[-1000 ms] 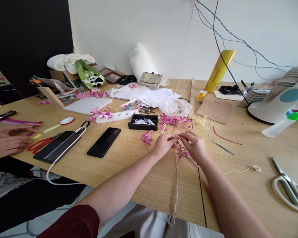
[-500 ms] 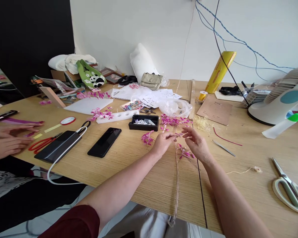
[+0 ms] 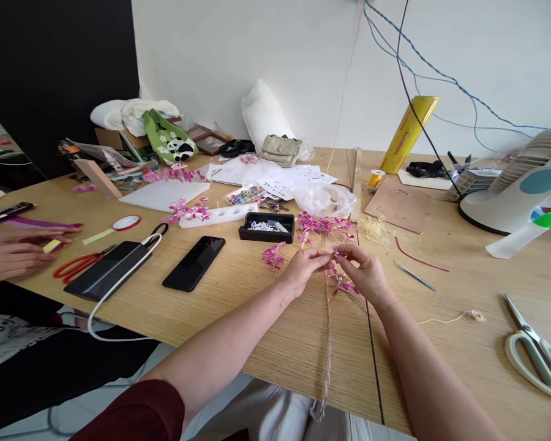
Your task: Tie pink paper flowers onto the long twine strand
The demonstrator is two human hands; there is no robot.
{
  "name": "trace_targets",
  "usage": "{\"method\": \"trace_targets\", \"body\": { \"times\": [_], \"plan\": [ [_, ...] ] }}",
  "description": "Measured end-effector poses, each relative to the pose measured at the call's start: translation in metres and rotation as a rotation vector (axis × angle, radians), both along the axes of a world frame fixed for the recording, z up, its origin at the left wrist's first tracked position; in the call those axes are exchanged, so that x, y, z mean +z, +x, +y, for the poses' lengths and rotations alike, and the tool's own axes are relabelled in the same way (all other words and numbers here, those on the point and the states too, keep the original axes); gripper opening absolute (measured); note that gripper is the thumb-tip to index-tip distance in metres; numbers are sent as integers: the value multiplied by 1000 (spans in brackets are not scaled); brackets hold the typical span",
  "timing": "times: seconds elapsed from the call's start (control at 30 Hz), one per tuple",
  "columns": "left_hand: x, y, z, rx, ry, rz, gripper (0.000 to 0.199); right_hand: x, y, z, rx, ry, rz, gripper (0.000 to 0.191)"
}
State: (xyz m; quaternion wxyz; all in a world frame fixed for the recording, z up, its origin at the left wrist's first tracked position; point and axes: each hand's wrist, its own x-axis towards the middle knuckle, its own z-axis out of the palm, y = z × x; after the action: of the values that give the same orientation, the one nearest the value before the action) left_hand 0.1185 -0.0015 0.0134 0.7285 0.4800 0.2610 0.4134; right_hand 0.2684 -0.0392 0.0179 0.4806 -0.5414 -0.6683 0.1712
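Note:
My left hand [image 3: 304,271] and my right hand [image 3: 362,273] meet above the table, thumbs and forefingers pinched together around a small pink flower piece [image 3: 334,253]. The fingers cover most of it. Below them a braided twine cord [image 3: 327,343] runs down over the table's front edge. Pink flowers on thin stems lie close around: a cluster [image 3: 344,283] partly behind my right hand, another cluster [image 3: 272,255] left of my left hand, and a larger bunch [image 3: 321,223] just beyond my fingers.
Left stand a black phone [image 3: 193,263], a black power bank [image 3: 108,272] and red-handled scissors [image 3: 76,266], beside a co-worker's hands [image 3: 16,254]. A black tray [image 3: 266,227] lies ahead. Tweezers [image 3: 416,275], large scissors [image 3: 530,349] and a fan [image 3: 518,184] are on the right.
My right hand has moved in left to my left hand, its fingers closing from spread to a pinch at the flower piece. The co-worker's hand now holds a yellow strip.

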Motion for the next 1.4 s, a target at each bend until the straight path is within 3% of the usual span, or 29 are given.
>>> {"method": "trace_targets", "body": {
  "times": [0.23, 0.4, 0.57, 0.77, 0.93, 1.07, 1.2, 1.3, 1.4],
  "plan": [
    [-5, 2, 1, 140, 408, 302, 11, 2, -5, -1, -117, 52, -135, 7],
    [-6, 4, -2, 248, 634, 392, 11, 1, -6, 0, -145, -5, -136, 11],
    [-4, 3, -4, 280, 722, 394, 12, -1, -6, 2, -141, -90, -31, 10],
    [0, 2, -6, 199, 831, 432, 10, -2, -1, 4, -200, -138, -29, 10],
    [9, -2, -10, 155, 845, 402, 13, -4, 0, 5, -242, -62, 57, 9],
    [7, -4, -10, 259, 638, 307, 18, -1, -3, 2, -240, 37, 116, 10],
    [-1, 1, -8, 195, 483, 248, 27, 5, -8, -3, -243, 154, -20, 5],
    [-9, 6, -5, 175, 487, 271, 27, 6, -10, -5, -240, 190, -144, 3],
    [-16, 9, -1, 240, 545, 307, 17, 4, -10, -5, -238, 188, -236, 4]
  ]
}}
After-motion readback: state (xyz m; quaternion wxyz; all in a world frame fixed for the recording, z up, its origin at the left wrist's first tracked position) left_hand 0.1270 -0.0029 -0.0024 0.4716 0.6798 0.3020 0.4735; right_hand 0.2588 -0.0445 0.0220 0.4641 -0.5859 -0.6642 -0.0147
